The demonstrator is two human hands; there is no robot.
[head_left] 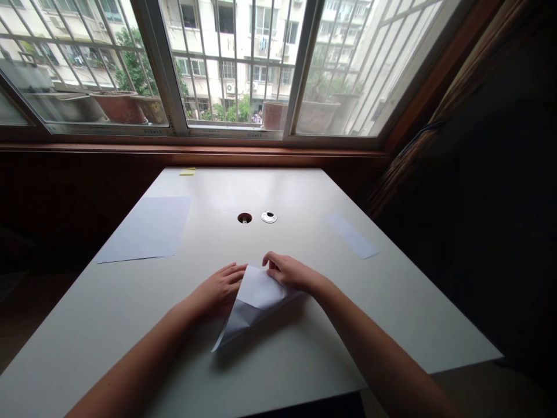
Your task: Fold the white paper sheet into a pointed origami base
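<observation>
A folded sheet of white paper (252, 302) lies on the white table (304, 348) in front of me, creased into a pointed shape with its tip toward the near edge. My left hand (220, 287) rests flat beside and partly under the paper's left edge, fingers stretched out. My right hand (287, 271) is curled over the paper's upper right corner, fingertips pinching the top fold.
A flat white sheet (145, 229) lies at the table's left. A narrow paper strip (350, 235) lies at the right. A cable hole (244, 217) and its round cap (268, 217) sit mid-table. Small yellow notes (187, 171) are at the far edge, below a barred window.
</observation>
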